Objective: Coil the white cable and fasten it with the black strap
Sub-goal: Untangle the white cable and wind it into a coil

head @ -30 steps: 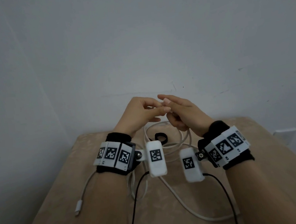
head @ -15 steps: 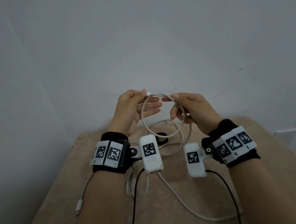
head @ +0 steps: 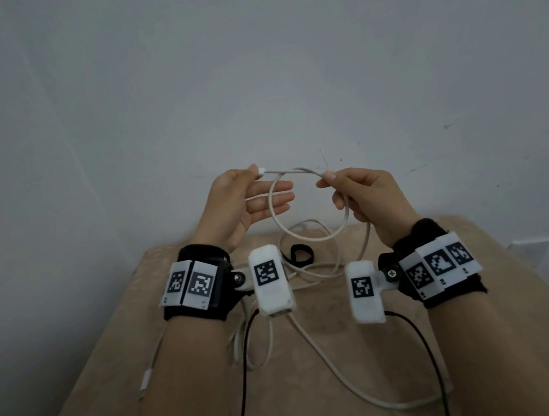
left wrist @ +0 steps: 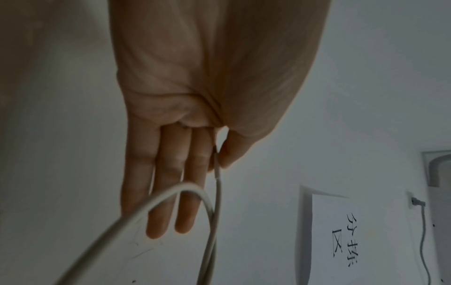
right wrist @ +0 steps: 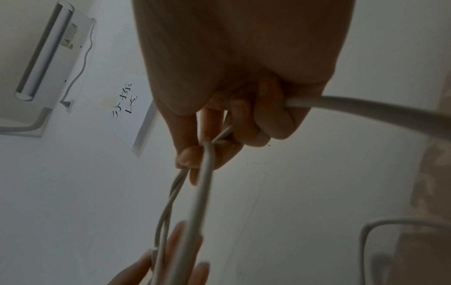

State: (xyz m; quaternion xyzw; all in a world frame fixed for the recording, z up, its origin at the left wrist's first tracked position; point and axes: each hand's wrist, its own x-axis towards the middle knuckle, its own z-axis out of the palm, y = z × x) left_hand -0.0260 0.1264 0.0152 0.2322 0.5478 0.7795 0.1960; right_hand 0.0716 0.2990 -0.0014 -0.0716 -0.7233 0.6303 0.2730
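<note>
Head view: left hand (head: 239, 204) pinches the smooth white cable (head: 296, 171) near its plug, other fingers straight; right hand (head: 367, 198) curls round the round loop. Black strap (head: 301, 254) ring lies on the beige table (head: 332, 354).
Left wrist view: thumb pinches plug (left wrist: 216, 167).
Right wrist view: fingers (right wrist: 256, 119) wrap cable.

A thin white cable (head: 306, 235) forms one raised loop in the air, its small plug end at the top left; the rest trails over the table. A small black strap (head: 301, 254), curled into a ring, lies beyond.
</note>
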